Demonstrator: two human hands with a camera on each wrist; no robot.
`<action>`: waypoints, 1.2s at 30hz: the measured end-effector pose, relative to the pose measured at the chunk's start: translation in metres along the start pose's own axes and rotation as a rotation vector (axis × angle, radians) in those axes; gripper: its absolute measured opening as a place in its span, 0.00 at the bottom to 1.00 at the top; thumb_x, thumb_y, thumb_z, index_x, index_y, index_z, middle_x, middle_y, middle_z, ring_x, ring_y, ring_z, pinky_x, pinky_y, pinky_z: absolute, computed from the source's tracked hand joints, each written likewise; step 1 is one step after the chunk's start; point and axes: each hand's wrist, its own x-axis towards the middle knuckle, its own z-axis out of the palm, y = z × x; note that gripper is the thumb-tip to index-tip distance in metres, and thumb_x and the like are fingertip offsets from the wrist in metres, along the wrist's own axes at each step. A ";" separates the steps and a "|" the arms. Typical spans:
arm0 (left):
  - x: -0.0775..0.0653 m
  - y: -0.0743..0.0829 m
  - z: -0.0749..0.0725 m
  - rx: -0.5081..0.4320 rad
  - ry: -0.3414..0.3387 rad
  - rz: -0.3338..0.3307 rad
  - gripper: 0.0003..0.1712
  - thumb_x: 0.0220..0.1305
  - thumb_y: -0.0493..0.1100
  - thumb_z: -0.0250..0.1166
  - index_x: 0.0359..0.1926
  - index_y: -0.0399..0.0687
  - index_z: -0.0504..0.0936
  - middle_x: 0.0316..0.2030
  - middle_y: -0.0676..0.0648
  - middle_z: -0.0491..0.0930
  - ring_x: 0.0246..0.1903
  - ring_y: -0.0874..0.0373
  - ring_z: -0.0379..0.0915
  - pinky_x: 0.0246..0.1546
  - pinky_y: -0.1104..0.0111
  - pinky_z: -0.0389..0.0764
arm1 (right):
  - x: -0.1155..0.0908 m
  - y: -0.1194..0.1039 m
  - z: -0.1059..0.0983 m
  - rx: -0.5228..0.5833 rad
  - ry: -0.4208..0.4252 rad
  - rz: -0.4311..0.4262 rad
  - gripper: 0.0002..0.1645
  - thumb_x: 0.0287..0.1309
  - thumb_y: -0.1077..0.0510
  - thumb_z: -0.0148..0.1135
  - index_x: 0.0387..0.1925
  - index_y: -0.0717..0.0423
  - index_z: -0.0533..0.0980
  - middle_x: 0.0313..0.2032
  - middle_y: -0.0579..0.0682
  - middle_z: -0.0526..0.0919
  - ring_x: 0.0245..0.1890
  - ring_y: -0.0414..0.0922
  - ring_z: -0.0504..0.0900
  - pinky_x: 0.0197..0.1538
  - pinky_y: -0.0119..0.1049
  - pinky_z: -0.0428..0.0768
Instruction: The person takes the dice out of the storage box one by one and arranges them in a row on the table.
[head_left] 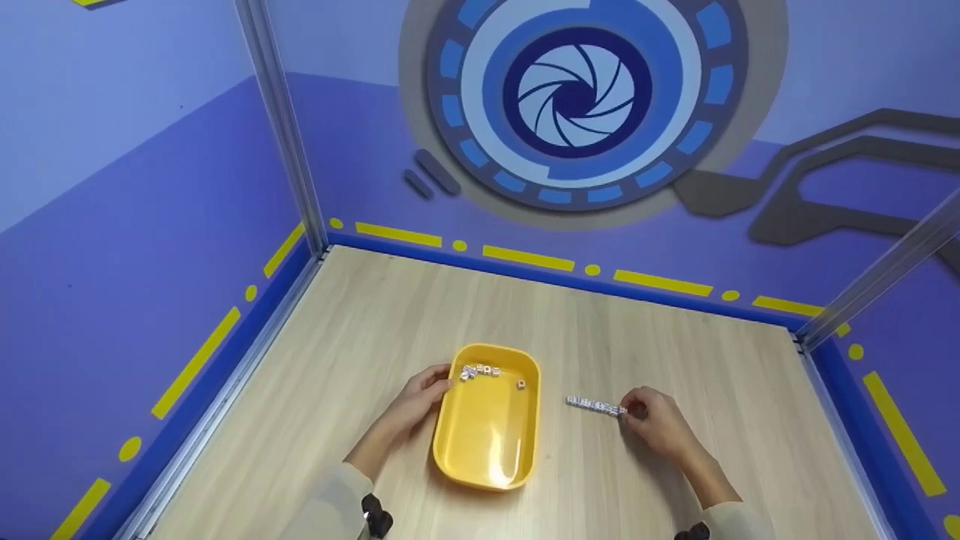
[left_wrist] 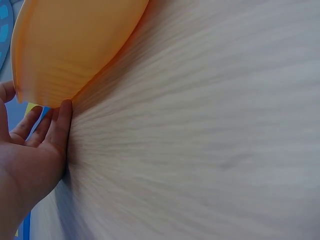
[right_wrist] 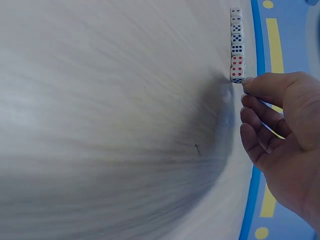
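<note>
In the head view, my left hand [head_left: 415,397] holds the left rim of a yellow tray [head_left: 487,442], thumb at the rim. The left wrist view shows my other fingers [left_wrist: 61,125] stretched against the tray's outer wall, near the tabletop. A straight row of white dice [head_left: 592,405] lies right of the tray. My right hand [head_left: 661,424] pinches the die at the row's right end. In the right wrist view, this end die [right_wrist: 237,76] shows red pips and touches the thumb tip; the forefinger's contact is hidden.
Inside the tray, several loose dice [head_left: 480,371] sit near its far end, and a single die [head_left: 521,385] lies by the right wall. The wooden table [head_left: 375,315] is bounded by blue-purple panels [head_left: 352,150] at the back and sides.
</note>
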 end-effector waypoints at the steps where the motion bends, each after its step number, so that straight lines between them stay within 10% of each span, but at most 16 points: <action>1: 0.001 0.000 0.000 -0.005 0.000 0.002 0.28 0.75 0.48 0.55 0.71 0.45 0.66 0.67 0.42 0.69 0.64 0.47 0.68 0.60 0.59 0.75 | 0.000 0.000 0.000 -0.001 -0.001 0.010 0.09 0.54 0.65 0.71 0.35 0.50 0.81 0.33 0.42 0.79 0.34 0.40 0.75 0.38 0.36 0.77; 36: 0.000 -0.001 -0.002 0.008 -0.044 0.027 0.28 0.76 0.48 0.55 0.71 0.45 0.66 0.66 0.40 0.69 0.64 0.45 0.68 0.60 0.59 0.75 | -0.005 0.004 0.012 0.042 0.019 0.060 0.07 0.56 0.64 0.71 0.36 0.51 0.81 0.33 0.45 0.78 0.33 0.42 0.75 0.36 0.34 0.77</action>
